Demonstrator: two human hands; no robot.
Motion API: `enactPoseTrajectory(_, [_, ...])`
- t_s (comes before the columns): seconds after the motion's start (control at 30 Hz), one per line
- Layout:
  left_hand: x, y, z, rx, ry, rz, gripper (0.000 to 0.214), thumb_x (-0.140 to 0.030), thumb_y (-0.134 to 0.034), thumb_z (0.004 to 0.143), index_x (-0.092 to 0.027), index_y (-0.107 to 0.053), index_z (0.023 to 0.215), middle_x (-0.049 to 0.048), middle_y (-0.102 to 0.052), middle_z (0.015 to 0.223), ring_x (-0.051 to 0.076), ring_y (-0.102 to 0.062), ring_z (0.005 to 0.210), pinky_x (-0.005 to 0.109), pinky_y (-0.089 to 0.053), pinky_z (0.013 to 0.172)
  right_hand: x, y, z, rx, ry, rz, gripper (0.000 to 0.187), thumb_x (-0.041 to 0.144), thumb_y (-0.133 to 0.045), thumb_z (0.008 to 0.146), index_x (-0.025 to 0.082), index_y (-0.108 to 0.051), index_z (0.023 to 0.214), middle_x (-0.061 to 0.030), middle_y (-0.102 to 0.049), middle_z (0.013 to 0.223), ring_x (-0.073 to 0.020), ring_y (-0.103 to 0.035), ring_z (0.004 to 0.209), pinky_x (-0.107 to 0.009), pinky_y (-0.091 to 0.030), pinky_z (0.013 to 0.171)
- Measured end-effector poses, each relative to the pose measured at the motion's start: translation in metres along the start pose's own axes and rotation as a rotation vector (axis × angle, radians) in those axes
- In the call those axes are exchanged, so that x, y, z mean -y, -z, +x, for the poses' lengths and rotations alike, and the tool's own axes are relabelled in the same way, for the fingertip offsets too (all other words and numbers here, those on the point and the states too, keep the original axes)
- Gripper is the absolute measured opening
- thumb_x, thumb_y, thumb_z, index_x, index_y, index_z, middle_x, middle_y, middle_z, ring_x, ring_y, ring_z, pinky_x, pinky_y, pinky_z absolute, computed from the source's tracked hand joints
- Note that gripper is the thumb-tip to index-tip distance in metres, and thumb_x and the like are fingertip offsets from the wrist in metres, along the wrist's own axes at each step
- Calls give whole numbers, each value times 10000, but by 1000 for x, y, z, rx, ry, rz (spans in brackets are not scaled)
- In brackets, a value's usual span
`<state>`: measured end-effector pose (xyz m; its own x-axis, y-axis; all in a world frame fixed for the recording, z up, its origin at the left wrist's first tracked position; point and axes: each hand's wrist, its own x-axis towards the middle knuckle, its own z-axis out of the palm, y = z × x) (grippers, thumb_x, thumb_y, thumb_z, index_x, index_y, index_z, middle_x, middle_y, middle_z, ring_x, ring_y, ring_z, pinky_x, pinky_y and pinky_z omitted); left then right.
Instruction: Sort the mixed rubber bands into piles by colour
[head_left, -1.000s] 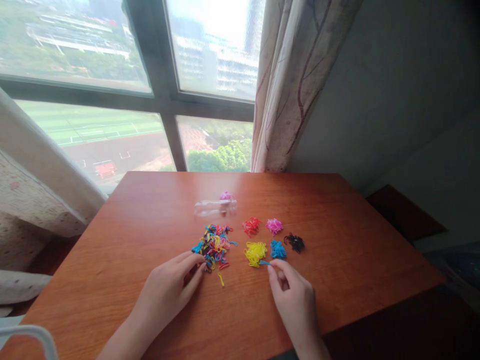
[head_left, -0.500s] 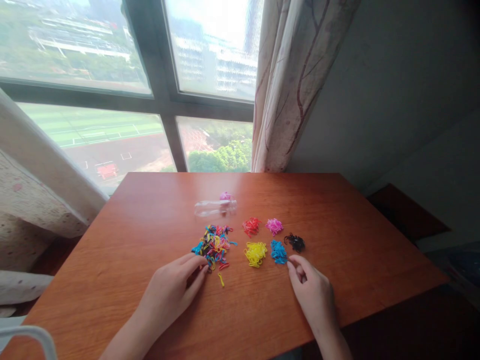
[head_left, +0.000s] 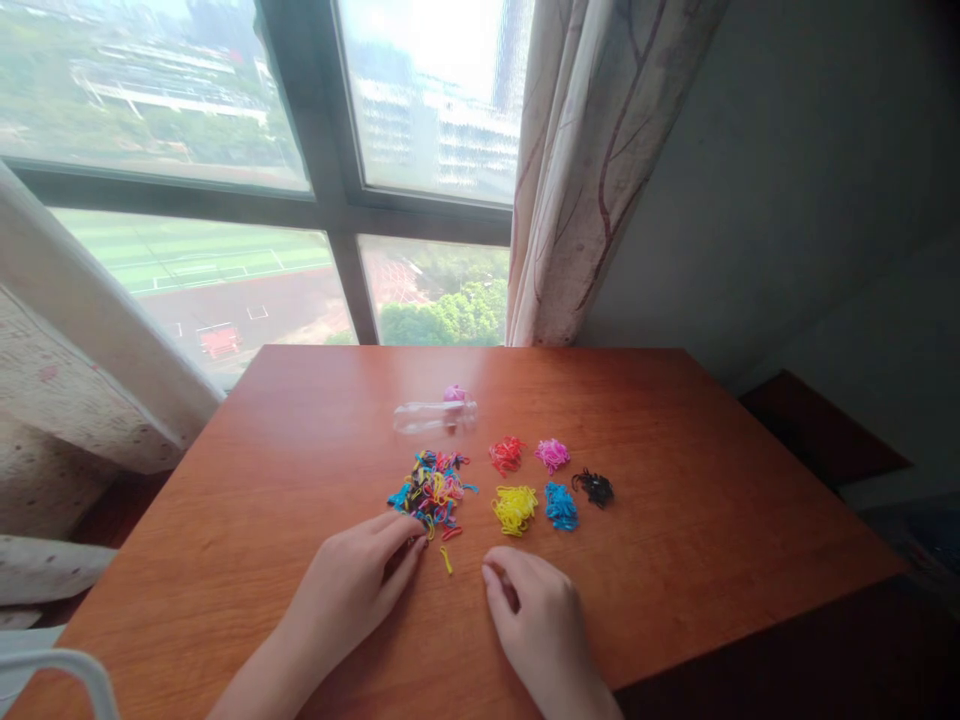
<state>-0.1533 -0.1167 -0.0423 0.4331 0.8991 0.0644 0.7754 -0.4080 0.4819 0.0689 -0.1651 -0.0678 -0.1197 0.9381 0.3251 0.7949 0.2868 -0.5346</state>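
Note:
A mixed heap of small coloured rubber bands lies on the wooden table. To its right are sorted little piles: red, pink, yellow, blue and black. My left hand lies flat with fingers stretched out, its fingertips at the near edge of the mixed heap. My right hand rests on the table just below the yellow pile, fingers curled in; nothing shows in them. A single yellow band lies between the hands.
A clear plastic bottle lies on its side behind the heap, with a pink cap beside it. A window and curtain stand behind the table. Dark furniture sits to the right, and a white curved rail at the bottom left.
My right hand went from the yellow pile to the right, near the blue and black piles, then drew back left to below the yellow pile. The left hand stayed put.

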Motion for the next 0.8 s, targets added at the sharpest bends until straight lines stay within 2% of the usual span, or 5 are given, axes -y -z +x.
enactPoseTrajectory(0.2, [-2,-1,0,11,-21,-5,234,-264,-421,954,-246,-652,922,26,-697,860,167,-671,793,231,-499,711,20,-9,5,66,16,-19,176,201,-467,932,243,-620,855,20,-659,709,-142,-627,659,-224,-350,611])
enactPoseTrajectory(0.33, [-5,-1,-1,7,-62,-9,237,-232,-414,952,-249,-650,943,19,-694,846,155,-665,773,218,-489,688,19,-8,7,97,-3,-16,145,215,-493,922,245,-615,848,29,-646,690,-139,-599,630,-233,-316,597])
enactPoseTrajectory(0.5, [-11,-7,1,35,-125,58,241,-186,-415,940,-245,-648,940,18,-688,829,154,-668,758,218,-480,667,18,-9,6,113,-21,14,166,178,-471,908,248,-616,869,19,-667,751,-152,-618,696,-241,-321,631])
enactPoseTrajectory(0.67, [-14,-13,6,105,-122,178,227,-160,-414,941,-224,-631,913,29,-681,858,181,-674,788,255,-483,679,17,-9,5,107,-10,27,176,169,-459,903,247,-613,872,17,-667,759,-153,-615,699,-244,-319,638])
enactPoseTrajectory(0.8, [-13,-15,7,104,-125,205,218,-155,-409,943,-219,-613,901,24,-681,860,187,-675,788,265,-480,679,17,-10,5,103,-4,28,178,171,-453,911,246,-609,870,19,-660,752,-150,-603,690,-244,-311,634])
